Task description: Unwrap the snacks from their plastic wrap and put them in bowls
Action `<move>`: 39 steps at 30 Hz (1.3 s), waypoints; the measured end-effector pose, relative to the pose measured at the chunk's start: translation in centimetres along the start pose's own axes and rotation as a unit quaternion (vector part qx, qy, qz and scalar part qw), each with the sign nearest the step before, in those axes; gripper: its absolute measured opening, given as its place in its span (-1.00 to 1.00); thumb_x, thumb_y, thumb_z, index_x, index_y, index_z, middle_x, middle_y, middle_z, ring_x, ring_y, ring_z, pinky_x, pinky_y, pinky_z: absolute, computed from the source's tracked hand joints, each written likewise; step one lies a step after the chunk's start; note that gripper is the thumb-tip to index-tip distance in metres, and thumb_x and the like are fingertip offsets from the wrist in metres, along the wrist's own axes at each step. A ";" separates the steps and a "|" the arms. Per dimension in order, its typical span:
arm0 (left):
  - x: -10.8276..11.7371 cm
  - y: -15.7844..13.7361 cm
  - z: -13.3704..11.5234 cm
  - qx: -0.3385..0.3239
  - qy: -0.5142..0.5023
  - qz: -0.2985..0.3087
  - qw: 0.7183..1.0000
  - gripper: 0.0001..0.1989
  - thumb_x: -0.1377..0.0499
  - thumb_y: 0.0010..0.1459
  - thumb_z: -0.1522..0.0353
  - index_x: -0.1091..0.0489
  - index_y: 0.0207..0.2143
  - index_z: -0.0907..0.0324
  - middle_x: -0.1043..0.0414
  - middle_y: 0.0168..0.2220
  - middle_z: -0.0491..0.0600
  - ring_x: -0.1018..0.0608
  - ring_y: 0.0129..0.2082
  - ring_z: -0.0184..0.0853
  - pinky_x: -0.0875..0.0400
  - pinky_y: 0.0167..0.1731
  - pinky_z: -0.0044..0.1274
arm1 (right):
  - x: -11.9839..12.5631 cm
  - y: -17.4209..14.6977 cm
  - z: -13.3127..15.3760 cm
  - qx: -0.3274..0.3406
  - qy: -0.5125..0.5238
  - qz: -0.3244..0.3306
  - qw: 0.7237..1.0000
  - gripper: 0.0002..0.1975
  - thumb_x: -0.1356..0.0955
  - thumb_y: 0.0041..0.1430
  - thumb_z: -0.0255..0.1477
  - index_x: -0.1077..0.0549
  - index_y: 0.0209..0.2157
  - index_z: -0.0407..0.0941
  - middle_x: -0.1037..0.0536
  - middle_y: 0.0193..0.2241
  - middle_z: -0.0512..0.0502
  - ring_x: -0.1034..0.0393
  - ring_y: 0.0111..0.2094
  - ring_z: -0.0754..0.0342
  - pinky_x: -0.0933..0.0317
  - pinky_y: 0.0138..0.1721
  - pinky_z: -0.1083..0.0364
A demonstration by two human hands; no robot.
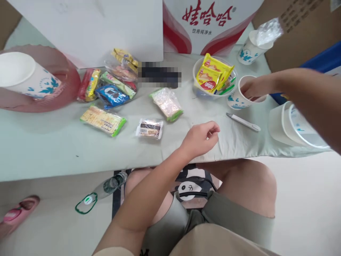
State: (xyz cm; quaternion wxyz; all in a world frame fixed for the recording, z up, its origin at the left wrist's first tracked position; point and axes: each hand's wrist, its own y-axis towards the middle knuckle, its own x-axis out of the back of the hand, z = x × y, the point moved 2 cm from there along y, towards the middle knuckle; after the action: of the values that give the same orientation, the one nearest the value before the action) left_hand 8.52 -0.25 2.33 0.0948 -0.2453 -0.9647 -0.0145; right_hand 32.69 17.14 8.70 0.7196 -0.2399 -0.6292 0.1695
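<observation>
My left hand (201, 138) rests at the table's front edge with its fingers loosely curled together; nothing shows in them. To its right, my right hand (252, 88) reaches down into a white paper cup (237, 99) with blue leaf prints. The cup's rim hides its fingertips, so what they touch inside is hidden. A grey-white utility knife (243, 122) lies on the cloth between the two hands. Behind the left hand stands a clear round bowl (195, 80) holding yellow snack packets (210, 76) and thin green-wrapped pieces.
Wrapped snacks (114, 94) lie in a pile at left, with a cracker pack (102, 120) and smaller packs nearby. Nested tubs (282, 122) stand at right. Another paper cup (249, 49) holds crumpled plastic. Large cartons (207, 28) line the back; a bottle (112, 183) lies on the floor.
</observation>
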 end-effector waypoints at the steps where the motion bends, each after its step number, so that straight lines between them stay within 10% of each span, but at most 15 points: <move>1: 0.1 -0.2 0.0 0.006 0.019 0.008 1.000 -0.88 -0.10 0.17 0.42 -0.43 -0.27 0.14 -0.54 -0.36 -0.08 -0.50 -0.37 -0.35 -0.35 -0.27 -0.48 | 1.0 -0.9 0.3 -0.005 -0.007 -0.013 1.000 -0.60 -0.34 0.24 -0.39 -0.48 -0.63 -0.28 -0.57 -0.49 -0.05 -0.60 -0.26 0.08 -0.27 -0.34 0.11; 4: 0.1 -0.8 -0.2 0.022 0.094 0.076 0.992 -0.87 -0.09 0.17 0.38 -0.44 -0.31 0.12 -0.50 -0.43 -0.10 -0.47 -0.41 -0.32 -0.26 -0.33 -0.46 | 2.3 -5.2 3.8 0.050 -0.010 -0.091 0.995 -0.56 -0.31 0.27 -0.19 -0.55 -0.55 -0.18 -0.46 -0.61 0.07 -0.60 -0.26 -0.01 -0.22 -0.34 0.07; 7: -0.3 -1.2 -0.5 0.031 0.113 0.236 0.965 -0.86 -0.11 0.17 0.30 -0.45 -0.29 0.11 -0.51 -0.37 -0.09 -0.49 -0.38 -0.32 -0.26 -0.35 -0.49 | -1.6 -9.4 11.3 0.245 0.030 -0.213 0.945 -0.67 -0.41 0.24 -0.20 -0.58 -0.03 -0.05 -0.64 -0.37 -0.06 -0.57 -0.36 0.02 -0.33 -0.31 -0.01; 11: -1.3 -1.8 -0.3 0.064 0.076 0.437 0.894 -0.80 -0.16 0.13 0.24 -0.42 -0.23 0.12 -0.49 -0.29 -0.12 -0.49 -0.34 -0.35 -0.32 -0.36 -0.53 | -10.4 -8.4 20.1 0.221 -0.001 -0.169 0.961 -0.14 -0.47 0.13 -0.14 -0.22 0.40 -0.10 -0.58 0.03 -0.39 -0.53 -0.06 -0.33 -0.42 -0.15 -0.21; 15: -1.4 -2.2 -0.3 0.065 0.049 0.477 0.875 -0.91 -0.16 0.10 0.31 -0.36 -0.38 0.14 -0.42 -0.40 -0.16 -0.43 -0.41 -0.40 -0.27 -0.42 -0.54 | -13.4 -5.6 20.9 0.227 0.016 -0.174 0.958 -0.07 -0.44 0.07 -0.32 -0.09 0.44 -0.10 -0.52 0.04 -0.37 -0.47 0.02 -0.37 -0.39 -0.06 -0.24; 20: 1.1 -2.4 -0.6 0.088 -0.061 0.368 0.924 -0.91 -0.20 0.12 0.32 -0.36 -0.33 0.14 -0.38 -0.46 -0.18 -0.39 -0.50 -0.44 -0.28 -0.45 -0.54 | -13.8 -7.3 13.2 0.274 0.135 -0.272 0.913 -0.15 -0.41 0.01 -0.37 -0.13 0.34 -0.11 -0.53 -0.01 -0.28 -0.49 -0.07 -0.25 -0.38 -0.05 -0.20; 24: 3.3 -1.8 0.3 0.039 -0.152 0.041 0.987 -0.69 -0.15 0.26 0.23 -0.21 -0.50 0.15 -0.17 -0.55 -0.18 -0.30 -0.52 -0.47 -0.27 -0.45 -0.56 | -17.1 -9.8 8.3 0.236 0.268 -0.379 0.854 -0.19 -0.41 0.06 -0.27 -0.05 0.31 -0.05 -0.43 0.11 -0.32 -0.47 0.01 -0.23 -0.41 -0.04 -0.21; 27: 3.5 -1.2 1.7 0.007 -0.104 -0.184 0.977 -0.71 -0.29 0.19 0.17 -0.26 -0.28 0.11 -0.33 -0.33 -0.12 -0.46 -0.34 -0.43 -0.39 -0.34 -0.56 | -19.1 -10.3 7.6 0.247 0.309 -0.435 0.809 -0.26 -0.43 0.10 -0.20 -0.08 0.23 -0.03 -0.38 0.09 -0.31 -0.43 0.06 -0.23 -0.39 0.01 -0.22; 32: 1.0 0.3 2.8 -0.076 -0.040 -0.095 0.992 0.07 -0.40 0.13 0.13 0.33 0.41 -0.23 -0.26 0.26 0.13 -0.59 0.05 -0.18 -0.57 -0.11 -0.34 | -19.1 -9.9 7.2 0.302 0.320 -0.438 0.784 -0.57 -0.45 0.15 -0.21 -0.23 -0.07 0.00 -0.42 -0.13 -0.17 -0.41 -0.09 -0.15 -0.39 -0.08 -0.16; 39: 1.0 2.0 3.3 -0.096 -0.011 -0.033 0.995 0.19 -0.39 0.10 0.00 0.45 0.44 -0.23 -0.24 0.30 0.17 -0.49 0.25 -0.01 -0.53 0.09 -0.13 | -19.1 -10.0 4.7 0.369 0.326 -0.330 0.806 -0.52 -0.39 0.17 -0.20 -0.39 0.12 -0.01 -0.35 0.03 -0.25 -0.32 0.12 -0.20 -0.36 0.08 -0.21</move>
State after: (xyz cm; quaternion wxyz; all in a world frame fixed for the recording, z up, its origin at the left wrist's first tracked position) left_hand 8.04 2.23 -0.76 0.0596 -0.2210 -0.9675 -0.1072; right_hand 24.61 -0.92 -0.97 0.9292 0.2244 -0.2889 0.0527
